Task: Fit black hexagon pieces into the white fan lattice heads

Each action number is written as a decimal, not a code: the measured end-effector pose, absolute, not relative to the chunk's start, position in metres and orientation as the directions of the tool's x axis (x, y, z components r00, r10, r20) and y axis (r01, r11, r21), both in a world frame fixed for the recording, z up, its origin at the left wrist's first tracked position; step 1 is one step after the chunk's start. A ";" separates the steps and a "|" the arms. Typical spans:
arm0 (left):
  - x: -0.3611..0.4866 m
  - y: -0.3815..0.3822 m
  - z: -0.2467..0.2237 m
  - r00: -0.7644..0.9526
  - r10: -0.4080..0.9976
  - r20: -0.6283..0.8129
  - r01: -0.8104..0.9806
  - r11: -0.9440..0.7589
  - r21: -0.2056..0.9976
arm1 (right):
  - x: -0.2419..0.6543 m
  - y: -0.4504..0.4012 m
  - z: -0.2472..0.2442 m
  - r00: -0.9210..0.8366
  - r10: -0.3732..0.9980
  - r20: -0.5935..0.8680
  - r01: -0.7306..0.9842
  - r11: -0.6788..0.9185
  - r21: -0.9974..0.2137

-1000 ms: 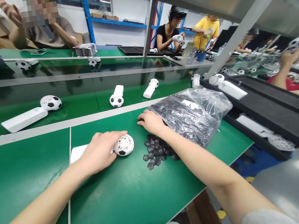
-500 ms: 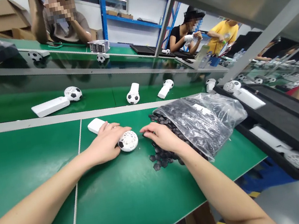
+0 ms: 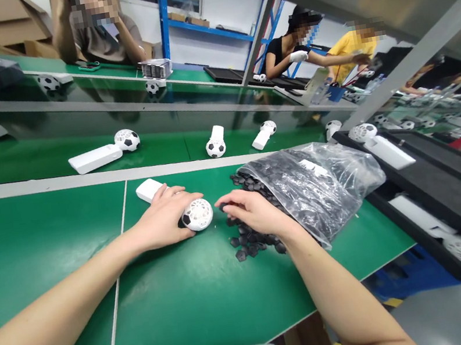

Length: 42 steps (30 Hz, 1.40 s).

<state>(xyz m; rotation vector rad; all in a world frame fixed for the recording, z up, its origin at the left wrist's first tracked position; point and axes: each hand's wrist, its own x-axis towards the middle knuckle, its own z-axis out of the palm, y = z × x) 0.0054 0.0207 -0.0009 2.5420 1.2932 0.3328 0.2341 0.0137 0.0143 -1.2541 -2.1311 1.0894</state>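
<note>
Left hand (image 3: 163,219) gripping one white, ball-headed plastic unit (image 3: 197,214)

The unit is resting on one green worktop (image 3: 182,304); the right hand (image 3: 252,211) is pinching one black pentagonal piece (image 3: 223,207) in narrowed fingertips, near one clear plastic bag (image 3: 325,186).

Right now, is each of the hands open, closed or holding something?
Left hand: closed on the white ball-headed item.
Right hand: pinching a small black piece between thumb and fingertips.

This is a factory assembly workshop: co-workers sit along green workbenches (image 3: 183,310), with repeated white soccer-ball gadgets (image 3: 216,146), black trays (image 3: 437,167), cardboard boxes (image 3: 13,20) and blue metal shelving (image 3: 210,27).
</note>
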 end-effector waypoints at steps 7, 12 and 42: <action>0.007 0.020 0.002 0.565 0.821 0.081 0.745 -0.550 0.378 | 0.223 0.006 0.015 -0.450 0.885 0.120 0.428 0.332 -0.841; 0.009 0.019 0.003 0.531 0.840 0.107 0.750 -0.525 0.402 | 0.210 0.000 0.010 -0.480 0.859 0.176 0.400 0.393 -0.828; 0.011 0.022 0.002 0.538 0.836 0.105 0.734 -0.526 0.430 | 0.204 0.005 -0.016 -0.454 0.890 0.035 0.348 0.214 -0.913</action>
